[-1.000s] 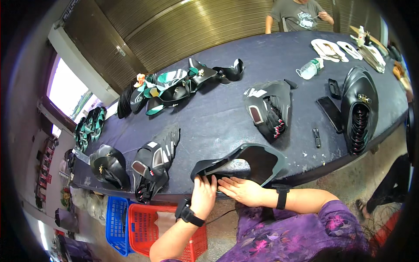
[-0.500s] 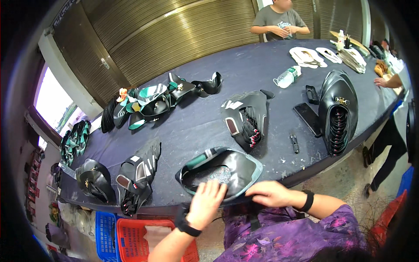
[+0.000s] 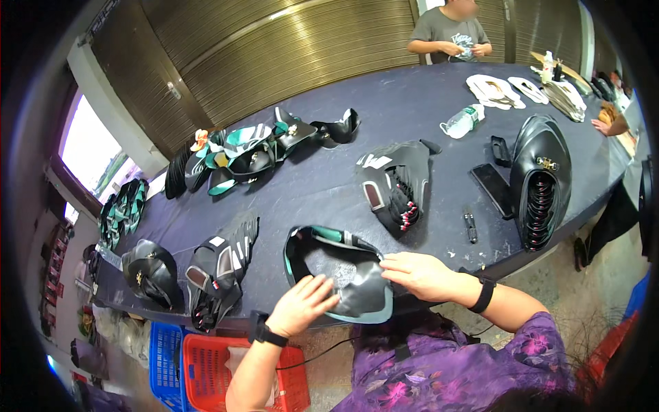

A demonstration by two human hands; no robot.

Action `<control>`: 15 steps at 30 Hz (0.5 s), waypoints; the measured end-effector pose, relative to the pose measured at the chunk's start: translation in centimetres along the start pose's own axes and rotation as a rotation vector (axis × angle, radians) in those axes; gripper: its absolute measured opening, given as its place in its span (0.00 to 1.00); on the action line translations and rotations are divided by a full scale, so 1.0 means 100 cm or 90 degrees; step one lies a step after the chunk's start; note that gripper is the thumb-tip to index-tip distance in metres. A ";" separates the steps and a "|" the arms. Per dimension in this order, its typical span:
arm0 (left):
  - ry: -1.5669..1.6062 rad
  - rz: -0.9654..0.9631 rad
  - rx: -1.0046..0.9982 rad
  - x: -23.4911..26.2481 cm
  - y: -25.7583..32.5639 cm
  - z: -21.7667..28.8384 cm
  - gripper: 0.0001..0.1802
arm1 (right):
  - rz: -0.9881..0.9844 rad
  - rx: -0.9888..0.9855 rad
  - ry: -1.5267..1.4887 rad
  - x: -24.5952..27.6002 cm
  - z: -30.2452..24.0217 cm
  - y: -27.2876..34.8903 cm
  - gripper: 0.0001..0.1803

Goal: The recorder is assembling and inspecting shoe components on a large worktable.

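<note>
A black shoe upper [image 3: 371, 292] with a teal lining lies opened in a loop at the table's near edge, in front of me. My left hand [image 3: 303, 303] lies over its near left rim, fingers stretched and slightly apart. On the opposite side, my right hand [image 3: 417, 276] has its fingers closed on the upper's right edge; the thumb is hidden. Left of the upper rests a fanned stack of black uppers with white stripes [image 3: 223, 271]. Beyond it sits another dark stack [image 3: 395, 185] with red-and-white tabs along its opening.
A nested stack of glossy black uppers [image 3: 542, 172] stands at right beside a phone [image 3: 491, 190] and small snips [image 3: 470, 226]. A bottle [image 3: 463, 121] lies farther back. Loose teal-lined pieces [image 3: 250, 151] fill the far left. Red [image 3: 206, 360] and blue [image 3: 165, 367] baskets sit below. A person stands across the table.
The shoe upper has been turned and opened wider. My left hand has drawn back left from inside it to its near rim; my right hand has moved up onto its right edge.
</note>
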State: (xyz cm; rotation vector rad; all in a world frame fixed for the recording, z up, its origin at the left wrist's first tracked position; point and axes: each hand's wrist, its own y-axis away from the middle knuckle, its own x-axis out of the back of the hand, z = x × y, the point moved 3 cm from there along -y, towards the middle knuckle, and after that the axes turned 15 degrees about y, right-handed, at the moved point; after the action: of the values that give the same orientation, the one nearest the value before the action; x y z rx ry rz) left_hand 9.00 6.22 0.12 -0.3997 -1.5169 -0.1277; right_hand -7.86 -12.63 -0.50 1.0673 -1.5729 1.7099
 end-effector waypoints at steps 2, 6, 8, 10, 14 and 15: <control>-0.008 -0.008 0.070 0.000 0.011 -0.017 0.21 | -0.008 0.078 0.085 -0.006 -0.012 -0.015 0.18; -0.013 0.016 0.183 -0.002 0.019 -0.021 0.23 | -0.055 0.086 0.045 -0.035 -0.022 -0.023 0.15; 0.017 0.036 0.237 -0.004 0.017 -0.009 0.24 | -0.060 0.097 0.039 -0.035 -0.025 -0.028 0.12; 0.120 0.106 0.210 0.001 0.008 0.006 0.26 | -0.064 0.096 0.045 -0.035 -0.027 -0.031 0.11; 0.265 0.258 0.230 -0.018 -0.007 0.025 0.26 | -0.055 0.150 0.052 -0.040 -0.036 -0.037 0.09; 0.256 0.270 0.248 -0.028 -0.007 0.023 0.27 | -0.059 0.153 0.054 -0.041 -0.038 -0.038 0.09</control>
State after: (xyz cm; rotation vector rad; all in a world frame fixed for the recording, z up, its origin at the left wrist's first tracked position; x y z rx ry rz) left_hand 6.43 5.89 -2.50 -0.3479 -1.0030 0.3959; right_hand -3.23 -7.96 -1.92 1.1482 -1.2694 1.8881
